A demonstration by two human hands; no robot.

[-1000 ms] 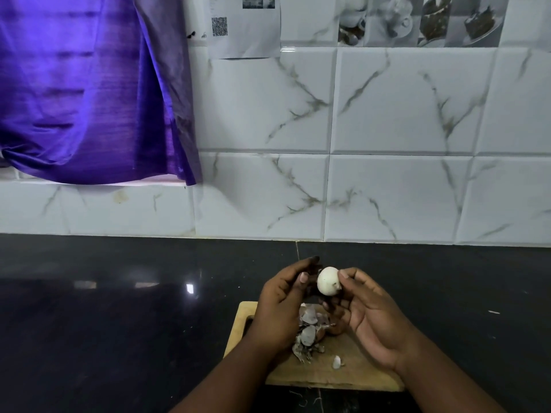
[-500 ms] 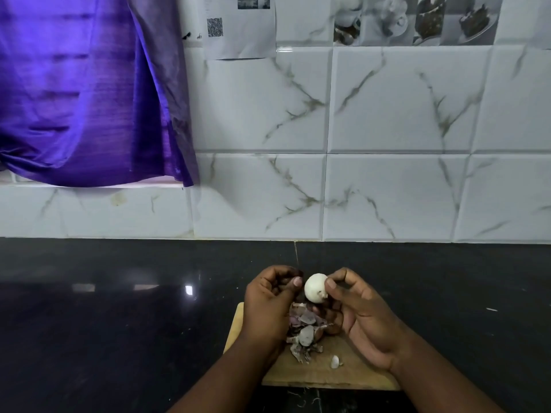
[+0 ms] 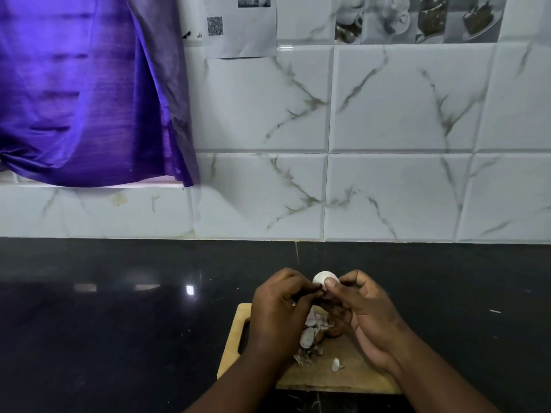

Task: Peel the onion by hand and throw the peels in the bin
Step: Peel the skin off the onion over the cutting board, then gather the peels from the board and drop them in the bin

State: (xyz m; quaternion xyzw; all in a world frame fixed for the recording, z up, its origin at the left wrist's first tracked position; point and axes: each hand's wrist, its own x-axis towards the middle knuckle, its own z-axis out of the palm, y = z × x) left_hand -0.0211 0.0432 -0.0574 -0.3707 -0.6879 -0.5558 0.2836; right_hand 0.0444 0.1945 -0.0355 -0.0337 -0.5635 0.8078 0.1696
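Note:
A small white peeled onion [image 3: 322,277] is held up above a wooden cutting board [image 3: 343,377]. My right hand [image 3: 362,311] grips the onion between thumb and fingers. My left hand [image 3: 278,305] has its fingertips pinched against the onion's lower left side, where the contact is partly hidden. A pile of purple and white peels [image 3: 311,338] lies on the board beneath my hands. One small white piece [image 3: 335,364] lies apart near the board's front. No bin is in view.
The board rests on a glossy black countertop [image 3: 119,323] in front of a white marbled tile wall [image 3: 387,174]. A purple curtain [image 3: 83,90] hangs at the upper left, and a paper with a QR code [image 3: 238,25] is stuck on the wall.
My left hand has closed in from a short gap and now pinches at the onion. The onion has stayed in my right hand.

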